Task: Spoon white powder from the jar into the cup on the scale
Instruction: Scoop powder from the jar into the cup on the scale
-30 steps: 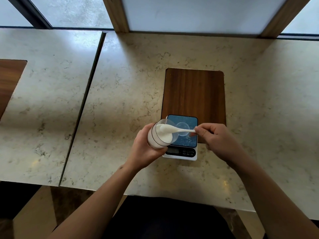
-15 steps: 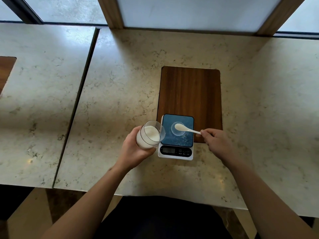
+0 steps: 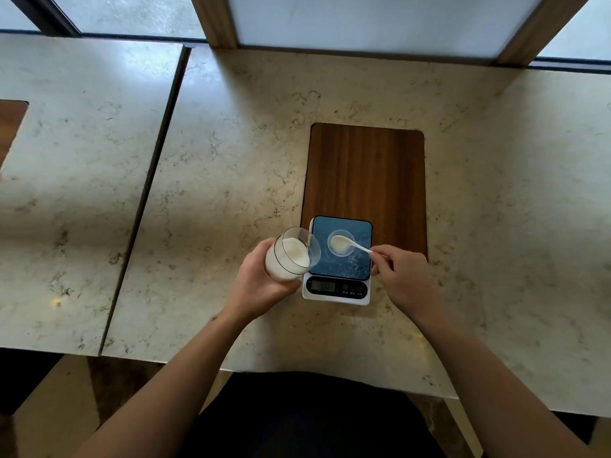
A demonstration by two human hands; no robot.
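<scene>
We look down on a pale marble counter [image 3: 231, 180], and right at the near middle sits the scale [image 3: 337, 294], its white body half on a dark wooden board [image 3: 367, 170] that runs away to the far side. On the blue weighing plate stands the small clear cup [image 3: 341, 243], and over it we see the bowl of the white spoon [image 3: 347, 243], loaded with white powder [image 3: 294, 254] and lying inside the cup's rim; whether it touches the bottom we cannot tell. The right hand [image 3: 401, 276] pinches the spoon's handle between thumb and fingertips, coming in from the near right, its knuckles covering the right edge of the plate. The left hand [image 3: 261, 282] is wrapped round the glass jar [image 3: 291, 256], holding it tilted with its open mouth turned toward the scale; the jar's rim overlaps the plate's left edge in our view. The powder fills the jar's lower part. The scale's display shows digits, too blurred to read. To the left a dark seam splits the counter from a second slab [image 3: 76, 193], where another wooden panel [image 3: 10, 127] peeks in. Window frames [image 3: 215, 21] line the far edge.
</scene>
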